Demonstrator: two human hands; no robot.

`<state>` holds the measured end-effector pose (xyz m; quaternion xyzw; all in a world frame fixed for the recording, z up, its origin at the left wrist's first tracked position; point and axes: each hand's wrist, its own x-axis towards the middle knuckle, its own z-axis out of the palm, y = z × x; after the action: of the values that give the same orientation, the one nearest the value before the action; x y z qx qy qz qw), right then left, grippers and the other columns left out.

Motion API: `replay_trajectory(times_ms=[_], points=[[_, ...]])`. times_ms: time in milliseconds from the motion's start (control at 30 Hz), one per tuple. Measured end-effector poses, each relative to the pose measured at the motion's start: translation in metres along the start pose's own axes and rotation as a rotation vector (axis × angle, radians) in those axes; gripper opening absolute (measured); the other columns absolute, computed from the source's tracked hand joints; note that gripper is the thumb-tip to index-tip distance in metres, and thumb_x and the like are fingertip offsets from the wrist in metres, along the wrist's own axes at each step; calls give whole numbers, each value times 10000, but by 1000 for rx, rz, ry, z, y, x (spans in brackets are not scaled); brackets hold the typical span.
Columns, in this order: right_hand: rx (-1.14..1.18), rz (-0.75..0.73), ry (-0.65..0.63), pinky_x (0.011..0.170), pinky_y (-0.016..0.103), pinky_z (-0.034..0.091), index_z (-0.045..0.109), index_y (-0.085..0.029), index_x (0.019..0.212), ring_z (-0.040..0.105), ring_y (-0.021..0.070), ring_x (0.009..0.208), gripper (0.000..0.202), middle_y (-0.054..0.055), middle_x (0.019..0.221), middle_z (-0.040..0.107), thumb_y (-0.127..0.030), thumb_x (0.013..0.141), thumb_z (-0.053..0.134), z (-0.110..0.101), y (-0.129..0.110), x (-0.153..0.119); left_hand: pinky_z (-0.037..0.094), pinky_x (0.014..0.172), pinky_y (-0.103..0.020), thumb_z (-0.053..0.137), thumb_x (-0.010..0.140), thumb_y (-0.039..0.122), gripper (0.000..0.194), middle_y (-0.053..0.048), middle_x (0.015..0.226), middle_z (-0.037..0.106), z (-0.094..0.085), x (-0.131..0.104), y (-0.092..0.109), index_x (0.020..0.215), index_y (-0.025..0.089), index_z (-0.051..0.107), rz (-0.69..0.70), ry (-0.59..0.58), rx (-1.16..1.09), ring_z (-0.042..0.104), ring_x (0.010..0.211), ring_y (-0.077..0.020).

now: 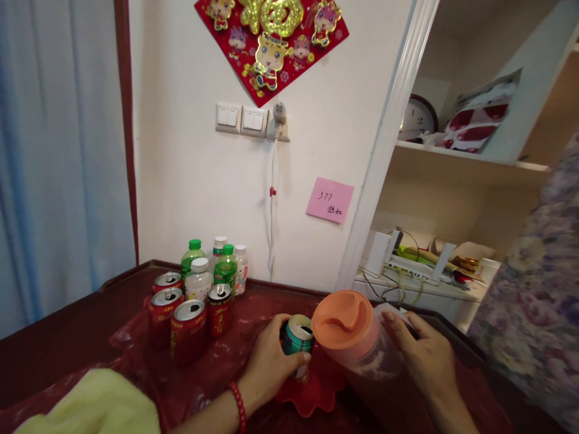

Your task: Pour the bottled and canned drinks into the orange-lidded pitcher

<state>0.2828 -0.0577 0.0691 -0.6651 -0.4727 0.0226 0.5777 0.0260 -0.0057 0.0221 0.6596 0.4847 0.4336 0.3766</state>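
My left hand (271,355), with a red bead bracelet at the wrist, is wrapped round a green drink can (298,337) whose top is opened. The can is over a red scalloped dish (312,392); whether it touches the dish I cannot tell. On the right, my right hand (420,343) grips the handle of a clear plastic pitcher (375,355) with an orange lid (346,319). The pitcher tilts to the left, its lid close beside the can's top. No stream of liquid shows between them.
Several opened red cans (187,331) stand at the left, with green-capped bottles (226,268) and white-capped bottles (199,278) behind. A yellow cloth (97,407) lies at the front left. Red plastic sheeting (217,367) covers part of the dark table. A white router (411,271) sits on the shelf at right.
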Motion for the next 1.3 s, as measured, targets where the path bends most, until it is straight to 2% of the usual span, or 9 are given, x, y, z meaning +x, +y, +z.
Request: replay_trajectory(times_ms=[900,1067,1300], points=[[-5,2,-13,590,268,338,548,-227,628,432,157,618,568,-56,586,404,-771,779,616,0,1,0,495,986,-369,787,603,70,552,-78,1194,755,-2,-1,5,1115,203,630,-2,-1,2,673,1126,-283],[-28,-13,-6,590,268,354,607,-222,668,455,166,627,549,-51,599,459,-756,792,603,0,2,0,491,995,-374,787,599,74,556,-71,1191,755,-1,-1,3,1114,211,628,-3,1,15,673,1120,-279],[-24,-20,-2,588,269,345,565,-226,631,439,161,625,557,-51,597,437,-759,788,617,0,4,1,484,1017,-383,774,611,80,563,-70,1215,749,-1,-1,1,1137,218,625,19,-6,3,665,1141,-281]])
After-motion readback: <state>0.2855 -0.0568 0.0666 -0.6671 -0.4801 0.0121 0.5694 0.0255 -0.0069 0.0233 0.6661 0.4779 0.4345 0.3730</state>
